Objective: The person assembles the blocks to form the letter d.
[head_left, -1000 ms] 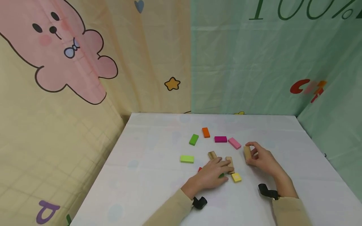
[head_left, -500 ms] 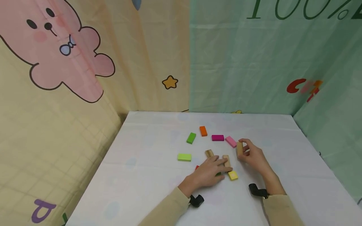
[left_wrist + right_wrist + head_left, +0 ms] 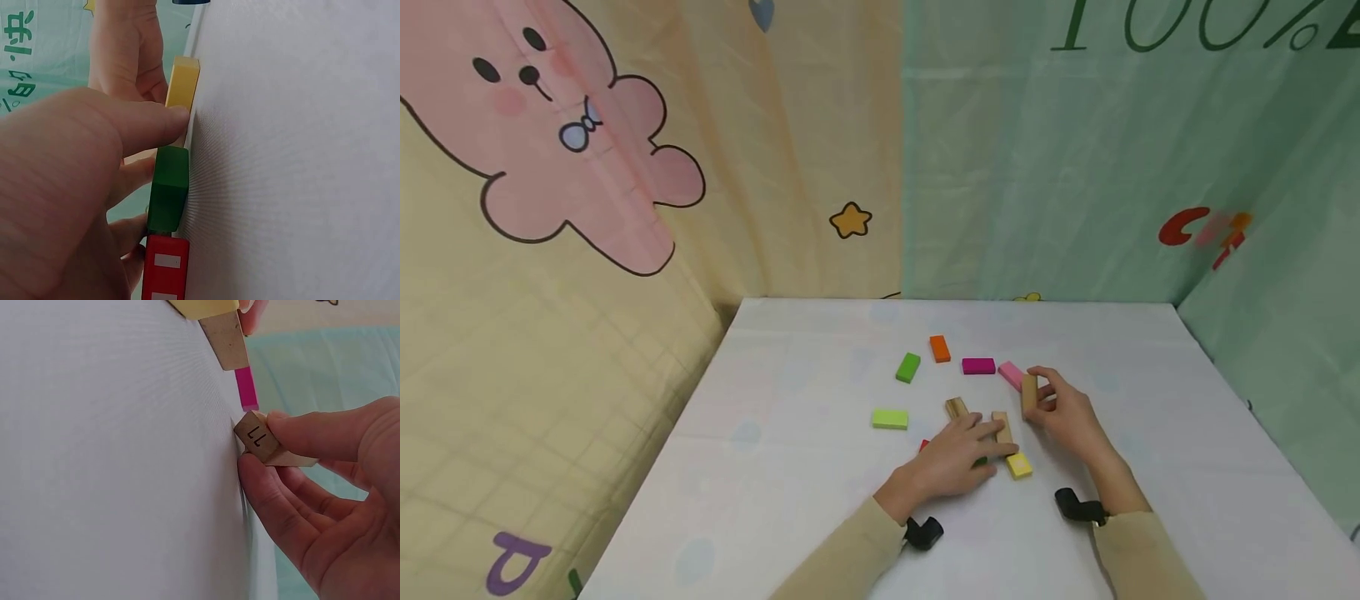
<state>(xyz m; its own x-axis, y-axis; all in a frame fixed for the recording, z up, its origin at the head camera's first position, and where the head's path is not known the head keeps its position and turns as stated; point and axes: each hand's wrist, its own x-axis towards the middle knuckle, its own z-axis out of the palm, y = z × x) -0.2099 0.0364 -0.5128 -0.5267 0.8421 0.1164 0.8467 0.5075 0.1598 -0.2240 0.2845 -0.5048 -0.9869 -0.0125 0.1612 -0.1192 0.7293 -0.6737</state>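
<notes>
My right hand (image 3: pixel 1066 418) pinches a plain wooden block (image 3: pixel 1029 396) between thumb and fingers, right beside the pink block (image 3: pixel 1011 375). In the right wrist view, dark marks show on the end of that wooden block (image 3: pixel 258 439). My left hand (image 3: pixel 951 460) lies over a cluster of blocks with its fingers extended. Its fingers reach onto a wooden block (image 3: pixel 1001 422), and its thumb is by a dark green block (image 3: pixel 169 187). A yellow block (image 3: pixel 1019 466) sits by the fingertips. Partly hidden under the hand are a red block (image 3: pixel 166 265) and another wooden block (image 3: pixel 956 407).
Around the cluster lie a lime block (image 3: pixel 890 419), a green block (image 3: pixel 907 367), an orange block (image 3: pixel 939 348) and a magenta block (image 3: pixel 978 366). The white-covered table (image 3: pixel 760 500) ends at fabric walls behind and beside it.
My right hand has brought its wooden block leftward, up to the pink block. My left hand stays in place over the cluster. The head view has shifted slightly.
</notes>
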